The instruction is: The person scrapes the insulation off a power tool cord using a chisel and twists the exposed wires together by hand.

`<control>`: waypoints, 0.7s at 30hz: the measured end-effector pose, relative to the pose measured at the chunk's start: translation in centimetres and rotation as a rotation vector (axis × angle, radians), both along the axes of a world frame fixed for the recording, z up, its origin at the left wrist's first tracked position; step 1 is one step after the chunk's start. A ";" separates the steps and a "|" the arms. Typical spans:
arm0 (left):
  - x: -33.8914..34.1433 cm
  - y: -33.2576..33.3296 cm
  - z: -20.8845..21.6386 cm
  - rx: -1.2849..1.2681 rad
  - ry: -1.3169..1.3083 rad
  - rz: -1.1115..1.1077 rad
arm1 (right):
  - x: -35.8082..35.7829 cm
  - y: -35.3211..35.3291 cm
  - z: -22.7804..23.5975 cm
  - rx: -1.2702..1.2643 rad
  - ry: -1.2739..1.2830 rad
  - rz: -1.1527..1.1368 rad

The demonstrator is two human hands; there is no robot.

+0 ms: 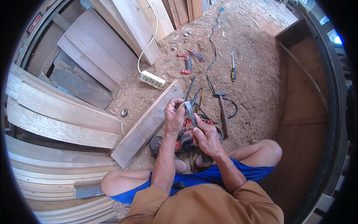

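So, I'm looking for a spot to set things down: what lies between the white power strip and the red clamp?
In the head view, only sawdust-covered floor lies between the white power strip and the red clamp; no tool sits there.

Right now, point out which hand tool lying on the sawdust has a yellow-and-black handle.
The screwdriver, lying alone on the right. The hammer has a plain wooden handle; the pliers have red grips.
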State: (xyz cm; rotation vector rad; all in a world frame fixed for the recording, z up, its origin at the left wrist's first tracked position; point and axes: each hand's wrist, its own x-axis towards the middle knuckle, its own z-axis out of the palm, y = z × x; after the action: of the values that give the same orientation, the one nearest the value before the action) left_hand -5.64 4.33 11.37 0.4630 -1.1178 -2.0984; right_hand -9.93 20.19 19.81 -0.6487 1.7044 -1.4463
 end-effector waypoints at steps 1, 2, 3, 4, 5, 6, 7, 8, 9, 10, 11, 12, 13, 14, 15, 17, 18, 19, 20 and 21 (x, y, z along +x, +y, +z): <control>0.0 0.1 0.1 0.000 0.000 -0.001 | 0.0 0.0 0.1 -0.008 0.001 -0.001; 0.0 0.1 0.2 0.034 0.032 -0.013 | 0.0 0.0 0.1 -0.008 0.001 -0.002; 0.0 0.1 0.4 0.066 0.064 -0.023 | 0.0 -0.1 0.3 -0.011 -0.021 -0.008; 0.0 0.0 0.2 0.064 0.064 -0.023 | 0.1 -0.1 0.4 -0.015 -0.042 -0.013; 0.1 -0.2 0.0 0.079 0.096 -0.030 | 0.1 -0.2 0.3 -0.017 -0.042 -0.012; 0.1 -0.2 0.1 0.096 0.129 -0.038 | 0.0 -0.1 0.0 -0.033 -0.060 -0.013; 0.0 -0.1 0.2 0.097 0.130 -0.039 | 0.0 -0.1 -0.2 -0.049 -0.078 -0.015; 0.0 0.0 0.3 0.096 0.128 -0.037 | 0.0 -0.1 -0.3 -0.048 -0.077 -0.015; 0.1 0.0 0.5 0.095 0.125 -0.035 | 0.1 -0.1 -0.5 -0.053 -0.089 -0.023; 0.1 0.0 0.5 0.095 0.125 -0.034 | 0.1 -0.1 -0.6 -0.058 -0.100 -0.032; 0.1 -0.1 0.5 0.087 0.126 -0.038 | 0.2 -0.1 -0.7 -0.058 -0.099 -0.031; 0.2 -0.1 0.5 0.079 0.126 -0.043 | 0.2 -0.1 -0.7 -0.065 -0.100 -0.031; 0.2 -0.1 0.5 0.079 0.126 -0.042 | 0.2 -0.2 -0.7 -0.072 -0.100 -0.031; 0.2 -0.2 0.5 0.088 0.130 -0.045 | 0.1 -0.2 -0.8 -0.073 -0.100 -0.031; 0.2 -0.2 0.5 0.097 0.134 -0.047 | 0.1 -0.2 -0.9 -0.073 -0.100 -0.029; 0.3 -0.2 0.5 0.094 0.134 -0.050 | 0.1 -0.2 -1.0 -0.073 -0.101 -0.028; 0.3 -0.3 0.4 0.091 0.133 -0.054 | 0.1 -0.2 -1.0 -0.069 -0.114 -0.031; 0.3 -0.3 0.4 0.091 0.133 -0.054 | 0.1 -0.2 -1.1 -0.065 -0.128 -0.033; 0.3 -0.3 0.3 0.094 0.135 -0.058 | 0.1 -0.2 -1.1 -0.065 -0.128 -0.034; 0.4 -0.3 0.3 0.095 0.136 -0.060 | 0.1 -0.2 -1.1 -0.066 -0.149 -0.038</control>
State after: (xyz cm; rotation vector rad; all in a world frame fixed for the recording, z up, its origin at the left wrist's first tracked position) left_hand -5.28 4.05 11.64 0.3287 -0.9682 -2.2075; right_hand -9.85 20.02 18.71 -0.5322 1.5669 -1.5439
